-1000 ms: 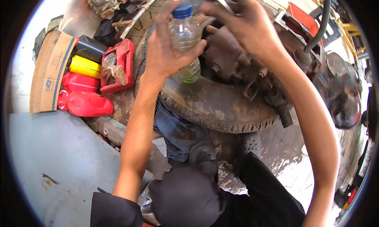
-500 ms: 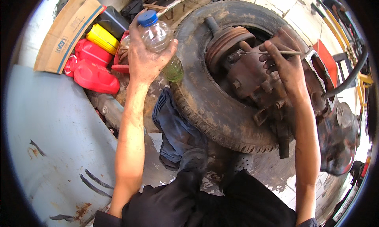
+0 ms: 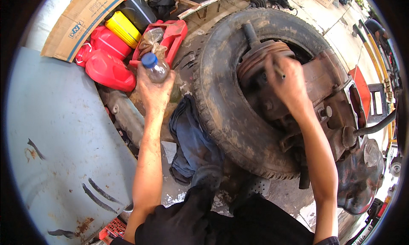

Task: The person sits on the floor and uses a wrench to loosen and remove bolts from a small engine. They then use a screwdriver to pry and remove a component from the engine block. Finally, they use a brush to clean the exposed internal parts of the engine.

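Note:
My left hand (image 3: 151, 93) is wrapped round a clear plastic bottle (image 3: 158, 73) with a blue cap, held upright beside the tyre. The liquid seen in it earlier is mostly hidden behind my fingers. Over a greasy brown machine housing (image 3: 320, 84) hovers my right hand (image 3: 289, 85), blurred by motion. Its fingers are closed on a thin brush (image 3: 279, 71), of which only the handle end shows. A rusty grooved pulley (image 3: 260, 59) sits just past that hand. The housing rests in a large worn tyre (image 3: 219, 117) on the floor.
Dark blue cloth (image 3: 191, 136) lies left of the tyre, by my shoes. Red jugs (image 3: 108, 70), a yellow container (image 3: 122, 30) and a red tray (image 3: 177, 38) holding a plastic bag stand at the far left. A grey metal panel (image 3: 64, 130) fills the left side.
My left hand has lowered the bottle, bringing the red tray into view. My right hand has swung left toward the pulley, turning the brush. The view has shifted slightly.

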Demonstrator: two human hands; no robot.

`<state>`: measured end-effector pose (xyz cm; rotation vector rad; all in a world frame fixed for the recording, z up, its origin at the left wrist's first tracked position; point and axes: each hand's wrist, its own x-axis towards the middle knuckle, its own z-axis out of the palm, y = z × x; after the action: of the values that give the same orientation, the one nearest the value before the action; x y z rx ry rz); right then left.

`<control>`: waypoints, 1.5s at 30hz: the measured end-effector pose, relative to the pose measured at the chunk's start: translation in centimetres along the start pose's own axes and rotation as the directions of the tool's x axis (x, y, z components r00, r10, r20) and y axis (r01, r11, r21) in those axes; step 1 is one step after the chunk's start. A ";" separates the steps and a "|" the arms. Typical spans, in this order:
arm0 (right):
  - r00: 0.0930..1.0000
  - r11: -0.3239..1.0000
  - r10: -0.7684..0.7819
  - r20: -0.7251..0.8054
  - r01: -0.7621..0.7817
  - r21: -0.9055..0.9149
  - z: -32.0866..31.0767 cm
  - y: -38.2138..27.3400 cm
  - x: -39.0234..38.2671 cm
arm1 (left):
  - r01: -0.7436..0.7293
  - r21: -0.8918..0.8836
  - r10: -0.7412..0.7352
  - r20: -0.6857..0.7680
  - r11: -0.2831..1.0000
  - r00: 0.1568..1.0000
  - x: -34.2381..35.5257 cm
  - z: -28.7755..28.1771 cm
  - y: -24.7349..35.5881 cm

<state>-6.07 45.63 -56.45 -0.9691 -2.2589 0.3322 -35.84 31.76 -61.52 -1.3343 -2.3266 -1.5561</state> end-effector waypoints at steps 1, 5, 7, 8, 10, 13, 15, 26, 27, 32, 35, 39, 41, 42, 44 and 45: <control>0.995 0.996 -0.056 0.079 0.050 0.080 0.3 -1.1 -0.4 | 0.017 0.028 -0.018 0.032 0.999 0.999 -0.7 0.1 -1.3; 0.992 0.990 -0.005 -0.122 0.023 0.142 -0.6 -1.7 -0.2 | 0.087 0.077 -0.097 0.136 0.993 0.986 -3.1 0.8 -3.9; 0.994 0.998 -0.053 -0.094 0.057 0.041 -0.1 -0.5 0.2 | 0.174 -0.005 -0.171 0.163 0.985 0.972 -4.1 1.2 -5.0; 0.997 0.997 -0.077 -0.018 0.077 -0.010 0.3 -0.4 0.1 | 0.171 0.052 -0.177 0.164 0.984 0.970 -4.3 1.2 -3.9; 0.983 0.996 -0.077 0.166 0.071 0.046 0.3 -0.3 -0.3 | 0.182 0.080 -0.194 0.164 0.980 0.967 -4.1 1.7 -3.6; 0.997 0.995 -0.027 -0.075 0.034 0.090 0.6 -0.7 -0.3 | 0.178 0.067 -0.187 0.150 0.982 0.971 -3.5 1.6 -3.3; 1.000 1.000 -0.006 -0.024 0.005 -0.030 0.2 -0.3 -0.2 | 0.146 0.014 -0.146 0.148 0.989 0.978 -3.1 1.7 -3.1; 0.959 0.960 0.206 0.194 -0.236 0.149 -0.1 -1.2 -0.2 | 0.224 -0.158 -0.191 0.201 0.962 0.961 -2.0 4.1 -4.7; 0.939 0.924 0.285 0.194 -0.323 0.203 -0.4 -1.5 -0.3 | 0.227 -0.109 -0.201 0.204 0.968 0.958 -1.6 3.9 -5.1; 0.741 0.306 0.528 0.415 -0.622 0.720 -2.5 0.2 -0.3 | 0.223 -0.099 -0.206 0.156 0.970 0.966 -0.5 3.2 -4.6; 0.649 0.081 0.552 0.523 -0.666 0.742 -3.1 0.7 -0.9 | 0.192 -0.081 -0.184 0.090 0.978 0.979 -0.2 3.0 -3.9; 0.633 -0.066 0.545 0.550 -0.622 0.780 -3.4 1.6 -1.5 | -0.209 0.202 0.241 -0.150 0.957 0.959 0.2 2.7 -1.2; 0.655 -0.150 0.490 0.575 -0.587 0.796 -3.6 2.6 -1.5 | -0.348 0.150 0.369 -0.149 0.925 0.917 0.5 2.7 0.7; 0.663 -0.194 0.448 0.600 -0.582 0.789 -3.7 2.7 -1.5 | -0.415 0.124 0.430 -0.152 0.901 0.890 0.5 2.9 1.5; 0.681 -0.283 0.356 0.640 -0.574 0.768 -4.1 2.6 -1.3 | -0.452 0.024 0.452 -0.095 0.892 0.887 0.0 3.6 2.9; 0.677 -0.290 0.356 0.644 -0.574 0.765 -4.3 2.3 -1.1 | -0.468 -0.024 0.466 -0.069 0.883 0.882 -0.2 3.9 3.5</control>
<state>-1.43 46.36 -54.77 -0.8370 -0.7829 2.1788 -31.83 35.08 -60.93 -1.6700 -1.7578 -1.4607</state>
